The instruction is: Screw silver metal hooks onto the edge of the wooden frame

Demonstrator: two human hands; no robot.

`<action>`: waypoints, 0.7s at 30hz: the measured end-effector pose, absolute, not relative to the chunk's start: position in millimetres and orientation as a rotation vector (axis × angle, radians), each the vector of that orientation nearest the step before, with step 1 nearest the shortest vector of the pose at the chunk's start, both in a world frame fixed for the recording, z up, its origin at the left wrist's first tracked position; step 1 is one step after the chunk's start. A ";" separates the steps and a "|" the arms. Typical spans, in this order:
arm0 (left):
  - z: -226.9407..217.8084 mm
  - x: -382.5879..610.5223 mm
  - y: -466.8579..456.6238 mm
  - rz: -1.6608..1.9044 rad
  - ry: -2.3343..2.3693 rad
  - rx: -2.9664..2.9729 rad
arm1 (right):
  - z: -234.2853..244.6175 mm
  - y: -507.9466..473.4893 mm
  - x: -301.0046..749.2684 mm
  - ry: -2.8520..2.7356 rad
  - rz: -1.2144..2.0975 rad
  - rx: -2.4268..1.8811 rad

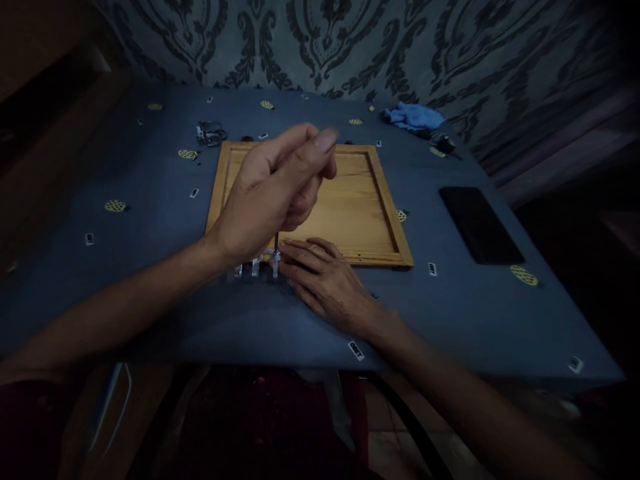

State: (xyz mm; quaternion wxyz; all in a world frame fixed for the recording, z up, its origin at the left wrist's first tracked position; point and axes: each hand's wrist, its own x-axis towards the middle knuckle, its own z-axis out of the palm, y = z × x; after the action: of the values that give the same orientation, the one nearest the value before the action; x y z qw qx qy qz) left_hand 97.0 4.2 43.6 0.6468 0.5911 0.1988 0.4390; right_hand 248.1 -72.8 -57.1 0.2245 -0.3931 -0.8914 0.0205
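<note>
Left hand (277, 183) grips shaft (277, 243) above clip (275, 265); right fingers (301, 257) alongside.

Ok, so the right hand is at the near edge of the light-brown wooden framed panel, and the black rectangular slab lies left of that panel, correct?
Not quite: the head view shows the black rectangular slab lying to the right of the light-brown wooden framed panel, not left. The right hand is indeed at the panel's near edge.
</note>
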 end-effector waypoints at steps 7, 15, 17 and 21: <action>52.0 92.6 7.0 0.930 0.463 1.381 | -56.4 -73.4 247.9 -2.452 0.020 -1.066; 59.5 93.3 5.6 1.114 0.544 1.336 | -56.6 -72.9 248.5 -2.450 0.001 -1.060; 51.8 94.3 7.4 1.092 0.544 1.333 | -56.4 -72.7 248.7 -2.471 0.001 -1.077; 43.2 94.7 8.2 1.085 0.560 1.320 | -56.0 -72.2 248.8 -2.484 0.018 -1.069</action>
State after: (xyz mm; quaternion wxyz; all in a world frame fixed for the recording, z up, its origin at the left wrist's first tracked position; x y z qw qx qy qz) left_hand 94.7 8.2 43.2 0.6222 0.5747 0.2438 0.4723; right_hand 248.8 -72.2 -56.0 0.2168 -0.3859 -0.8967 0.0065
